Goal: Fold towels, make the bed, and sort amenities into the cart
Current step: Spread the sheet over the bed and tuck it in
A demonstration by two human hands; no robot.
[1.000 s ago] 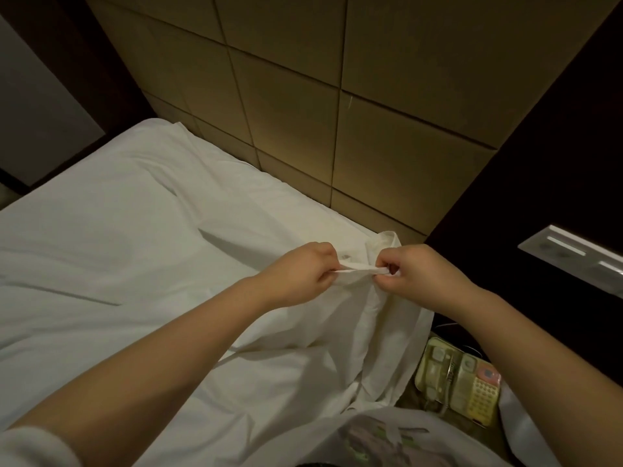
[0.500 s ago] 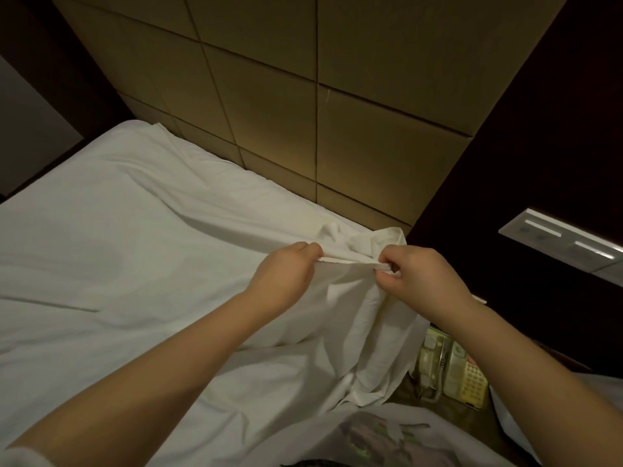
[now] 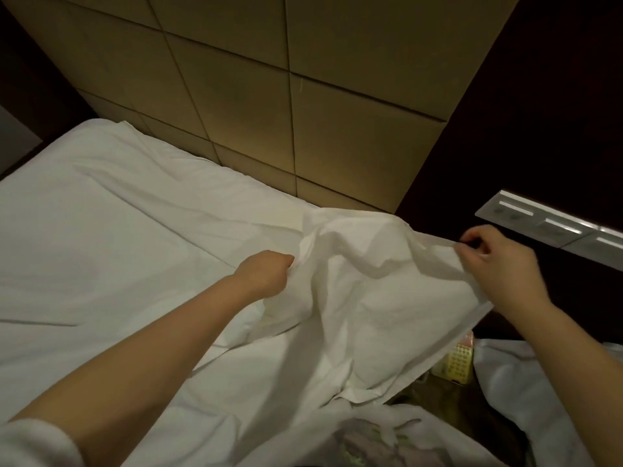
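Making the bed: left hand [image 3: 266,274] grips and right hand [image 3: 499,264] pinches the sheet [image 3: 371,298] at the bed's [image 3: 101,214] head corner; next, probably, spread and tuck.

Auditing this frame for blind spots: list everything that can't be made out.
Head view only:
- Keypad device: mostly hidden behind the lifted sheet.
- Left hand: fingertips buried in sheet folds.
- Switch panel: cut by the right edge, markings too small.
- Printed shirt: cut by the bottom edge.

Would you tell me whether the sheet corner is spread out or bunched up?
Spread out: the left hand and right hand hold the sheet corner stretched between them.
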